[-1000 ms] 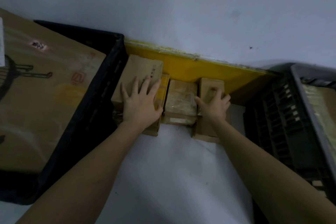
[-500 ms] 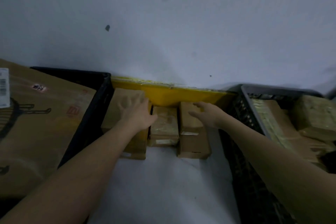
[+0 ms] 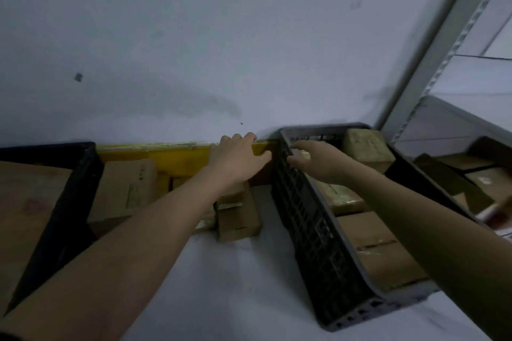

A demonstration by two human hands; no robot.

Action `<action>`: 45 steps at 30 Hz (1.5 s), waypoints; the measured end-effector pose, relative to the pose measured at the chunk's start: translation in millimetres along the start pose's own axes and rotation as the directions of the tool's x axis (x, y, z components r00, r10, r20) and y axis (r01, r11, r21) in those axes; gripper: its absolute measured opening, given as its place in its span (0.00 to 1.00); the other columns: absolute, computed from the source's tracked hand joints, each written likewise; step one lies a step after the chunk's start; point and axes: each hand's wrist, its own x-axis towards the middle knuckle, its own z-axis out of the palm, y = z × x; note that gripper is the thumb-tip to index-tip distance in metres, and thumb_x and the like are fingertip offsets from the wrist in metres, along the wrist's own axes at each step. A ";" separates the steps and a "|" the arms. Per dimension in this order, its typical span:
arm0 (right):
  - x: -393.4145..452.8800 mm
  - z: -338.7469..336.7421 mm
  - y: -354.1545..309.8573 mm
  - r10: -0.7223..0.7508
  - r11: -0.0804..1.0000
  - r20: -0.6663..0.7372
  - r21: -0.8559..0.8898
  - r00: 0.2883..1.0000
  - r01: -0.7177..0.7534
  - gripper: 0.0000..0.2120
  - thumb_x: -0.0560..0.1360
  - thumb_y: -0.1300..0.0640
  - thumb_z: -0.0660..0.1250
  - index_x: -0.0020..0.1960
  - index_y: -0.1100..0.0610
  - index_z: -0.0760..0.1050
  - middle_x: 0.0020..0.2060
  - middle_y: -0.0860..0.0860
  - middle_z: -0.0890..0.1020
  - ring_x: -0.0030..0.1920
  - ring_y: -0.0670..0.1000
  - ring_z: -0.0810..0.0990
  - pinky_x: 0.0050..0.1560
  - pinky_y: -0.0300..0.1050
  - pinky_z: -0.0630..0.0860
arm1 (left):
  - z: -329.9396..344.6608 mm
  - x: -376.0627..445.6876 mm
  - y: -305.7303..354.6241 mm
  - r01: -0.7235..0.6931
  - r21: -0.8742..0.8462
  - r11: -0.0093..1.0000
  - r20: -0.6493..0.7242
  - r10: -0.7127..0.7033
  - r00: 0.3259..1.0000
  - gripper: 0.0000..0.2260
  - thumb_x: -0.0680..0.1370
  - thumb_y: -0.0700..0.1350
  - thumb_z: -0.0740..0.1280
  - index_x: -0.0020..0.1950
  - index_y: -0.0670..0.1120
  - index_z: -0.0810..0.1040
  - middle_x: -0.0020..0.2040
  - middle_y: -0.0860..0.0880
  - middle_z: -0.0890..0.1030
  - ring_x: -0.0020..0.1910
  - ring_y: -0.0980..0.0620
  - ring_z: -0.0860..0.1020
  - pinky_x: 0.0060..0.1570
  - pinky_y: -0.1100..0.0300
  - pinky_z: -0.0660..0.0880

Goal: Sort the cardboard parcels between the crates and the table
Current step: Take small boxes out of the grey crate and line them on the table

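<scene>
Parcels [image 3: 238,216] sit on the tabletop [image 3: 235,285]; your left hand [image 3: 238,158] and right hand [image 3: 315,158] hover, grips spread, empty.

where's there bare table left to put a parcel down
Bare white table lies in front of the parcel row, between the left crate and the right crate. Along the yellow strip it is crowded.

two hands [image 3: 238,158] show. two crates: a black one [image 3: 69,202] left, a grey one [image 3: 318,243] right. three parcels [image 3: 238,219] visible on the table, at least four in the grey crate.
</scene>
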 end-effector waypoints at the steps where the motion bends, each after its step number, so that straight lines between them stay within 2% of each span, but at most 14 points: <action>1: -9.8 -3.9 17.1 0.029 0.999 -0.003 0.025 1.000 -0.029 0.29 0.80 0.37 0.59 0.76 0.50 0.66 0.72 0.52 0.72 0.69 0.54 0.72 0.63 0.50 0.70 | 3.6 -0.5 13.9 -0.023 -0.003 1.000 -0.004 0.023 1.000 0.30 0.78 0.68 0.54 0.75 0.54 0.64 0.72 0.47 0.71 0.69 0.42 0.68 0.60 0.46 0.70; 5: -42.1 -7.6 87.7 0.183 0.978 -0.021 0.101 0.983 -0.180 0.28 0.81 0.41 0.60 0.75 0.54 0.67 0.71 0.52 0.73 0.68 0.55 0.73 0.63 0.49 0.72 | 20.7 -4.8 64.3 -0.099 -0.105 0.990 -0.059 0.093 0.994 0.27 0.78 0.66 0.57 0.74 0.55 0.65 0.71 0.49 0.72 0.69 0.44 0.68 0.63 0.46 0.69; 7: -56.6 -4.0 121.0 0.261 0.951 -0.063 0.186 0.963 -0.246 0.25 0.81 0.43 0.62 0.73 0.55 0.70 0.68 0.53 0.76 0.65 0.55 0.76 0.63 0.51 0.74 | 39.2 -14.9 90.3 -0.125 -0.221 0.967 -0.083 0.109 0.991 0.24 0.79 0.63 0.59 0.72 0.55 0.67 0.67 0.50 0.74 0.66 0.45 0.70 0.60 0.45 0.72; 9: -70.9 1.4 152.6 0.314 0.925 -0.103 0.256 0.944 -0.279 0.20 0.81 0.46 0.63 0.68 0.56 0.74 0.62 0.53 0.80 0.59 0.54 0.78 0.58 0.52 0.77 | 63.8 -30.2 118.6 -0.165 -0.285 0.944 -0.098 0.142 0.985 0.23 0.78 0.61 0.60 0.71 0.55 0.68 0.65 0.51 0.75 0.64 0.46 0.71 0.57 0.46 0.74; 13: -93.7 19.9 208.5 0.350 0.898 -0.164 0.339 0.922 -0.280 0.17 0.81 0.49 0.64 0.66 0.55 0.75 0.56 0.50 0.80 0.57 0.52 0.78 0.48 0.43 0.72 | 112.2 -32.7 170.3 -0.205 -0.231 0.951 -0.042 0.201 0.979 0.21 0.79 0.57 0.61 0.72 0.55 0.68 0.67 0.52 0.75 0.65 0.48 0.70 0.58 0.48 0.73; 18: -97.5 42.8 261.3 0.369 0.862 -0.201 0.439 0.907 -0.253 0.17 0.80 0.50 0.65 0.68 0.53 0.72 0.57 0.48 0.77 0.58 0.49 0.77 0.50 0.41 0.70 | 159.3 -27.3 211.0 -0.183 -0.152 0.971 0.012 0.187 0.982 0.20 0.79 0.55 0.63 0.71 0.55 0.68 0.67 0.54 0.72 0.66 0.51 0.69 0.61 0.50 0.69; 22: -72.2 41.5 279.9 0.444 0.752 -0.183 0.608 0.877 -0.254 0.24 0.80 0.46 0.65 0.72 0.55 0.68 0.62 0.52 0.76 0.53 0.47 0.75 0.47 0.40 0.72 | 172.2 -25.7 212.1 -0.137 -0.007 0.990 -0.011 0.137 0.990 0.25 0.80 0.57 0.61 0.76 0.56 0.61 0.73 0.54 0.66 0.70 0.52 0.64 0.64 0.48 0.66; 26: -40.4 39.3 280.8 0.484 0.655 -0.166 0.719 0.859 -0.230 0.34 0.79 0.41 0.65 0.77 0.55 0.59 0.73 0.56 0.65 0.69 0.56 0.70 0.60 0.45 0.68 | 177.3 -25.0 212.0 -0.176 0.171 0.970 0.164 0.148 0.975 0.28 0.82 0.61 0.56 0.80 0.55 0.54 0.79 0.50 0.60 0.74 0.48 0.62 0.65 0.46 0.67; 29: -11.6 32.7 278.0 0.519 0.541 -0.107 0.810 0.848 -0.228 0.39 0.77 0.35 0.63 0.80 0.54 0.54 0.77 0.55 0.61 0.74 0.58 0.65 0.69 0.53 0.67 | 177.6 -25.4 213.9 -0.161 0.194 0.968 0.169 0.129 0.977 0.28 0.82 0.60 0.56 0.80 0.55 0.55 0.79 0.50 0.60 0.74 0.48 0.63 0.64 0.47 0.69; 31: 7.6 27.7 278.5 0.540 0.499 -0.036 0.818 0.841 -0.286 0.40 0.77 0.33 0.61 0.80 0.54 0.54 0.77 0.56 0.63 0.73 0.60 0.66 0.68 0.56 0.67 | 177.1 -25.2 214.0 -0.141 0.181 0.973 0.145 0.116 0.983 0.27 0.81 0.60 0.56 0.79 0.55 0.56 0.78 0.50 0.61 0.73 0.49 0.63 0.63 0.49 0.69; 36: 31.4 24.2 286.6 0.513 0.522 0.036 0.780 0.858 -0.345 0.35 0.79 0.37 0.62 0.76 0.59 0.63 0.68 0.57 0.74 0.65 0.59 0.74 0.58 0.50 0.72 | 180.0 -29.0 215.8 -0.171 0.209 0.963 0.139 0.144 0.980 0.26 0.81 0.56 0.59 0.78 0.54 0.59 0.77 0.50 0.62 0.73 0.50 0.63 0.64 0.49 0.69; 40: 29.4 20.8 296.3 0.452 0.555 -0.009 0.786 0.892 -0.274 0.31 0.81 0.43 0.61 0.77 0.58 0.59 0.68 0.56 0.74 0.63 0.56 0.75 0.56 0.49 0.74 | 173.2 -16.4 222.2 -0.096 0.048 0.994 0.030 0.095 0.995 0.23 0.81 0.54 0.61 0.76 0.56 0.64 0.72 0.54 0.70 0.69 0.54 0.68 0.65 0.54 0.67; 42: 22.9 20.1 302.7 0.416 0.521 -0.028 0.827 0.909 -0.213 0.29 0.82 0.46 0.61 0.78 0.53 0.56 0.69 0.55 0.72 0.61 0.54 0.74 0.58 0.50 0.75 | 169.8 0.3 231.1 -0.076 0.025 0.997 -0.021 0.076 0.997 0.23 0.81 0.53 0.62 0.76 0.53 0.65 0.71 0.54 0.71 0.68 0.54 0.69 0.65 0.54 0.68; 45: 10.9 10.8 315.1 0.398 0.416 0.012 0.889 0.917 -0.192 0.24 0.82 0.48 0.61 0.76 0.46 0.59 0.69 0.55 0.71 0.62 0.56 0.75 0.62 0.60 0.77 | 175.2 29.6 251.8 -0.102 0.021 0.995 0.005 0.102 0.995 0.23 0.81 0.54 0.61 0.76 0.50 0.65 0.70 0.51 0.71 0.68 0.50 0.70 0.65 0.50 0.69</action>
